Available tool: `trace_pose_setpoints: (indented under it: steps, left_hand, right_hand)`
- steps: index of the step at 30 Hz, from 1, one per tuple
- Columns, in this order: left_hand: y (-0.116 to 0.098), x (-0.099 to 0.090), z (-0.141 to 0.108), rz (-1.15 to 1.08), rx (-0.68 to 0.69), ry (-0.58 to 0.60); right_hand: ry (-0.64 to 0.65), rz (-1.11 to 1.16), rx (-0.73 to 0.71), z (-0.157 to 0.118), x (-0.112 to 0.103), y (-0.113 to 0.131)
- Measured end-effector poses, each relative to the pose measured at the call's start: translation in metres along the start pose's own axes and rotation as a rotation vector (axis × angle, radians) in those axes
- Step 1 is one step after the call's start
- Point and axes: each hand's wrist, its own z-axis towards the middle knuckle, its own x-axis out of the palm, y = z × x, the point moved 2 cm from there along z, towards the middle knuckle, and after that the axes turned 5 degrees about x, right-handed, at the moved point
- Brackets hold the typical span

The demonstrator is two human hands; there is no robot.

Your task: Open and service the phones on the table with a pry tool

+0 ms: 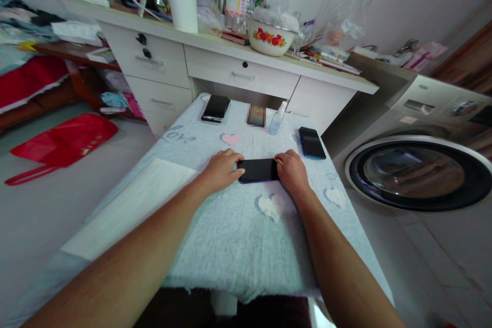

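A dark smartphone (258, 170) with a purple edge lies sideways on the cloth-covered table, its black screen facing up. My left hand (223, 169) grips its left end, thumb at the near corner and fingers curled behind. At the other end, my right hand (292, 169) closes on the phone, and something thin and pale shows by its fingertips, too small to make out. Beyond my hands stands a clear spray bottle (275, 122) with a white cap. A blue-edged phone (312, 143) rests to the right of my right hand.
Dark stacked phones (216, 108) lie at the table's far left, and a blurred-out small item (257, 116) sits beside the bottle. A long white paper sheet (134, 205) lies under my left forearm. White drawers (242, 74) border the table behind; a washing machine (415, 164) stands right.
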Motion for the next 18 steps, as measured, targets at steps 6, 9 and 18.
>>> trace_pose_setpoints:
  steps: [6,9,18]
  left_hand:
    - [0.0007,0.0002,0.0002,-0.003,0.002,0.0]
    - [0.0002,-0.0001,0.0001,0.0,0.0,0.004]
    - [0.0016,0.001,0.0006,-0.001,0.005,-0.008]
  right_hand:
    - [-0.003,-0.023,0.024,-0.0003,-0.0009,-0.0014]
    - [-0.014,-0.022,0.025,-0.0006,-0.0015,-0.0016]
    - [0.001,-0.035,0.031,0.0,-0.0018,-0.0015]
